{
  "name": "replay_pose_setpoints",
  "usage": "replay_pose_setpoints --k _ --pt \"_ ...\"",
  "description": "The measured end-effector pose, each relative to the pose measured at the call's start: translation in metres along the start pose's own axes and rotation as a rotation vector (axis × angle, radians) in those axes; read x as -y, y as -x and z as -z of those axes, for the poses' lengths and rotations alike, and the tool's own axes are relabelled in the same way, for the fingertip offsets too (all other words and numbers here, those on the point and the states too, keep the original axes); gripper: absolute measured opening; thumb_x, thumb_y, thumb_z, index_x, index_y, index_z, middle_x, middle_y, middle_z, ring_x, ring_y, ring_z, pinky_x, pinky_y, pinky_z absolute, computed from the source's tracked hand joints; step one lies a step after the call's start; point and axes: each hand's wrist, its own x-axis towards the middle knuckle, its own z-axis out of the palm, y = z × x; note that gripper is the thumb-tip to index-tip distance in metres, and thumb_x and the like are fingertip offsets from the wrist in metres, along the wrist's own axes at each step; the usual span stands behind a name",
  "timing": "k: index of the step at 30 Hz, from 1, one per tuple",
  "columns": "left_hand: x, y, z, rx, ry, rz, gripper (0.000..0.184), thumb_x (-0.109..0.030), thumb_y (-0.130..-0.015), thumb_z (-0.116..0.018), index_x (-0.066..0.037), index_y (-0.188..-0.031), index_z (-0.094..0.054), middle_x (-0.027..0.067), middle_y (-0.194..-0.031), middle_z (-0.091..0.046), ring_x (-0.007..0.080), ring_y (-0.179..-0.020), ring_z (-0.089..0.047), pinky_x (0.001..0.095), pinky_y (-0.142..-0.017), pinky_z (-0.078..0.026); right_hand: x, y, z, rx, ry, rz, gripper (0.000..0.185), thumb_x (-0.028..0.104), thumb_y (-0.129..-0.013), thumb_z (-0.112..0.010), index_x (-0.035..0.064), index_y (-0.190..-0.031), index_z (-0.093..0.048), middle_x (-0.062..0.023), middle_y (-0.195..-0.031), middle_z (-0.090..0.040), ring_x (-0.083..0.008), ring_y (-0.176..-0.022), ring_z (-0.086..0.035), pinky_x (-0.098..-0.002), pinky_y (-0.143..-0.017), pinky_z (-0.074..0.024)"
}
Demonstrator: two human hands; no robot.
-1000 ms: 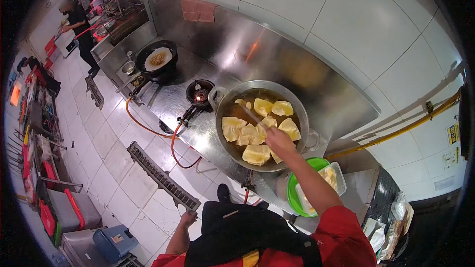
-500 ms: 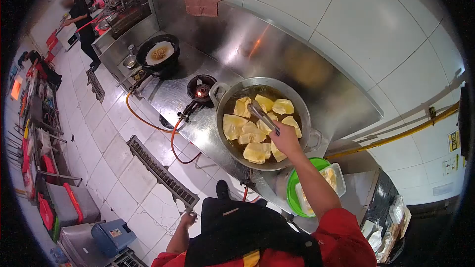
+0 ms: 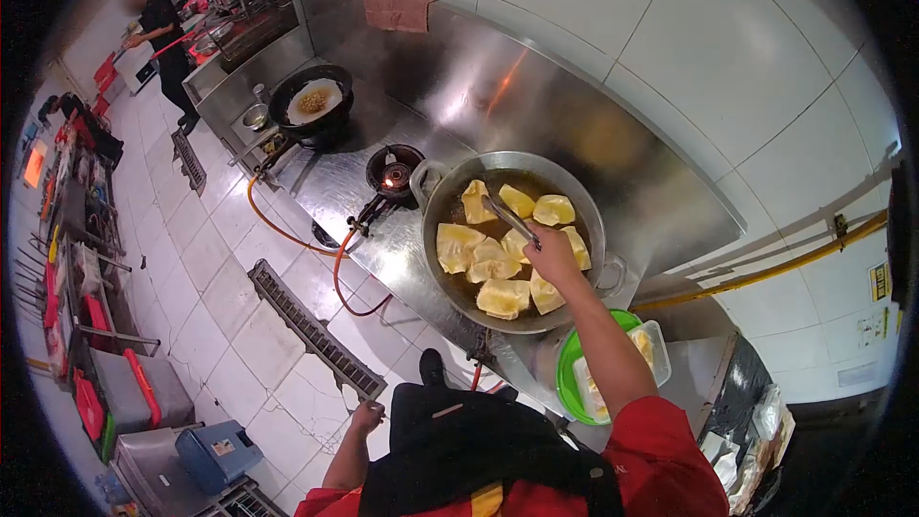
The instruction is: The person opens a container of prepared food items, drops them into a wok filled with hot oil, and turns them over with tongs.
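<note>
My right hand is closed around metal tongs over a wide two-handled pan of dark oil. The tongs' far end meets a folded yellow piece of food near the pan's back left; I cannot tell whether they pinch it. Several similar pale yellow pieces float in the oil, among them a large one at the front. My left hand hangs low at my side, away from the counter, its fingers curled with nothing visible in them.
Left of the pan stand a lit gas burner and a black wok. A green basin with plastic containers of food sits under my right forearm. An orange hose loops off the steel counter. Another person stands far left.
The tongs have shifted slightly within the pan, and the piece at their tip has tilted more upright and moved a little. My left hand stays low at my side.
</note>
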Motion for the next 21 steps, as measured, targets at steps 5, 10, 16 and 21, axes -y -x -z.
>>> replay_pose_setpoints --k 5,10,16,21 --pt "-0.009 0.018 0.005 0.004 -0.088 0.084 0.026 -0.021 -0.086 -0.061 0.001 -0.101 -0.063 0.0123 -0.077 -0.068 0.0183 -0.062 -0.065 0.0317 -0.058 -0.053 0.001 0.011 0.008 -0.075 0.033 0.039 0.045 0.012 -0.075 -0.059 0.0028 -0.120 -0.060 -0.0219 -0.080 -0.064 -0.0327 -0.070 -0.063 -0.0387 -0.066 -0.0503" --pt "0.012 0.006 0.008 0.108 -0.152 0.128 0.029 -0.024 -0.088 -0.062 0.001 -0.103 -0.062 0.0131 -0.078 -0.068 0.0184 -0.063 -0.066 0.0308 -0.057 -0.053 0.005 0.022 -0.002 -0.032 -0.059 -0.015 0.044 0.011 -0.076 -0.060 0.0009 -0.119 -0.060 -0.0213 -0.080 -0.063 -0.0335 -0.071 -0.063 -0.0396 -0.067 -0.0500" --pt "-0.036 0.004 -0.004 0.074 -0.109 0.065 0.027 -0.023 -0.091 -0.059 0.002 -0.097 -0.062 0.0131 -0.083 -0.069 0.0188 -0.065 -0.066 0.0325 -0.063 -0.053 -0.001 0.057 0.040 -0.094 -0.055 -0.117 0.046 0.013 -0.078 -0.058 -0.0026 -0.121 -0.057 -0.0248 -0.088 -0.063 -0.0380 -0.075 -0.062 -0.0435 -0.070 -0.0496" --pt "-0.060 0.013 -0.007 0.092 -0.202 -0.021 0.029 -0.023 -0.091 -0.057 0.003 -0.104 -0.061 0.0138 -0.082 -0.069 0.0199 -0.066 -0.067 0.0328 -0.064 -0.054 -0.027 0.105 0.074 -0.164 0.151 -0.257 0.042 0.011 -0.076 -0.057 -0.0053 -0.115 -0.059 -0.0254 -0.082 -0.063 -0.0396 -0.074 -0.062 -0.0448 -0.070 -0.0506"
